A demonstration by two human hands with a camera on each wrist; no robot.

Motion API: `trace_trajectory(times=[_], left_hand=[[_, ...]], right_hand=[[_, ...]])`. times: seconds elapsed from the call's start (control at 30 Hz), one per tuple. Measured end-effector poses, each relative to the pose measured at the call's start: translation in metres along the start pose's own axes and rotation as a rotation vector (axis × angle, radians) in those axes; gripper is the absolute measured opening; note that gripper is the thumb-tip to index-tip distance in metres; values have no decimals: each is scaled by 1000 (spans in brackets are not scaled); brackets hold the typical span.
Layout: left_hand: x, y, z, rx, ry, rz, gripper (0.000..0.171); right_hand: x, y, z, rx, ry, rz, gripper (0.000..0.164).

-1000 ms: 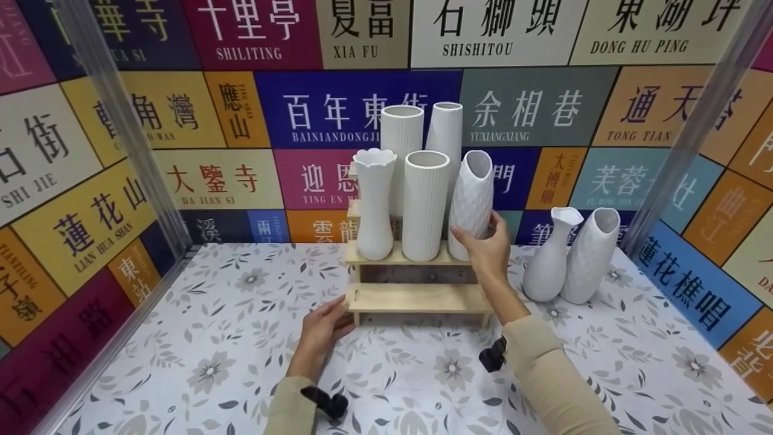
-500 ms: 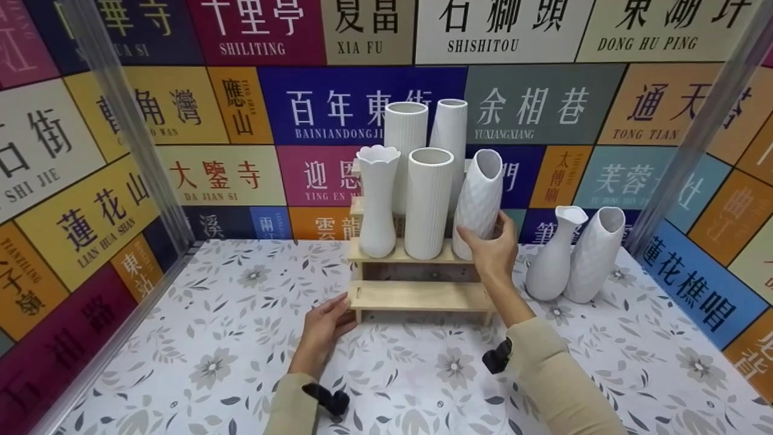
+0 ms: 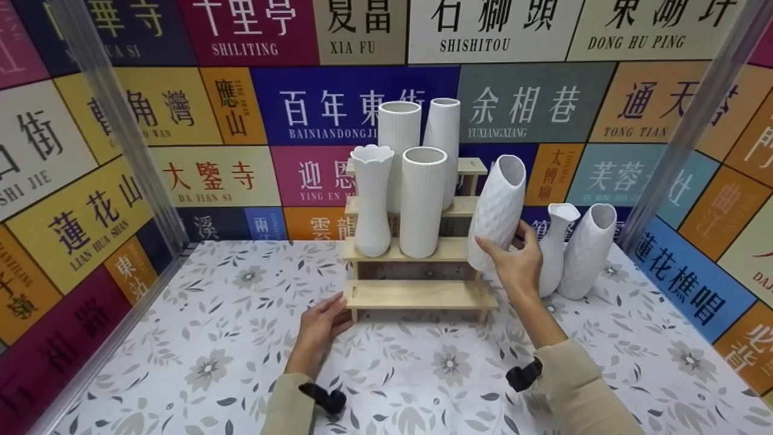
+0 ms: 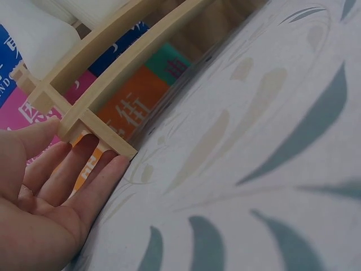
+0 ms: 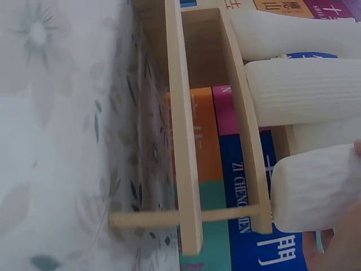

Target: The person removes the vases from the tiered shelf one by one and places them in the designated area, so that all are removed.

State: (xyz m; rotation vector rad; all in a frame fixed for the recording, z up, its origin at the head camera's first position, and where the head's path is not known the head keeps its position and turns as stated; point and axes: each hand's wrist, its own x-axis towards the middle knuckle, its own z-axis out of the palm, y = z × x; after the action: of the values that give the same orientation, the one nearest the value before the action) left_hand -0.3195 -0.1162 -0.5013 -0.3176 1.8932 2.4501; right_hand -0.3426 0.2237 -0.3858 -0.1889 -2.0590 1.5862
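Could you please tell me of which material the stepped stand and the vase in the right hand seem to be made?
Stepped stand: likely wood, with a plain, low-gloss finish; its tone is pale tan and its edges straight-cut.
Vase in the right hand: probably ceramic, white with a soft sheen over its diamond relief, though plastic could look similar.

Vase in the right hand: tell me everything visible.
The vase is white and ceramic-looking, with a diamond-patterned body and slanted oval mouth. It tilts, top rightward in the head view. The right hand grips its lower body near the right end of the wooden stand; whether its base touches the stand is unclear.
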Motion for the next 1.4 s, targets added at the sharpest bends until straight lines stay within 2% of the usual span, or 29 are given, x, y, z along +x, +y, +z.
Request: trace_trajectory(times=[0.2, 0.4, 0.63, 0.97, 1.2, 1.4], left_hand=[[0, 0, 0, 0, 5, -9, 49], [0, 1, 1, -23, 5, -2, 46], [0, 2, 1, -1, -4, -13, 46], [1, 4, -1, -7, 26, -27, 45], [-1, 2, 2, -17, 5, -15, 46], [-2, -1, 0, 28, 19, 5, 47]], right_hand=[[-11, 5, -28, -36, -3, -12, 85], [-12, 14, -57, -57, 27, -10, 85], [-8, 22, -87, -80, 84, 54, 87], [0, 32, -105, -109, 112, 112, 88], [5, 50, -123, -137, 186, 129, 84], [10, 62, -138, -168, 171, 175, 86]])
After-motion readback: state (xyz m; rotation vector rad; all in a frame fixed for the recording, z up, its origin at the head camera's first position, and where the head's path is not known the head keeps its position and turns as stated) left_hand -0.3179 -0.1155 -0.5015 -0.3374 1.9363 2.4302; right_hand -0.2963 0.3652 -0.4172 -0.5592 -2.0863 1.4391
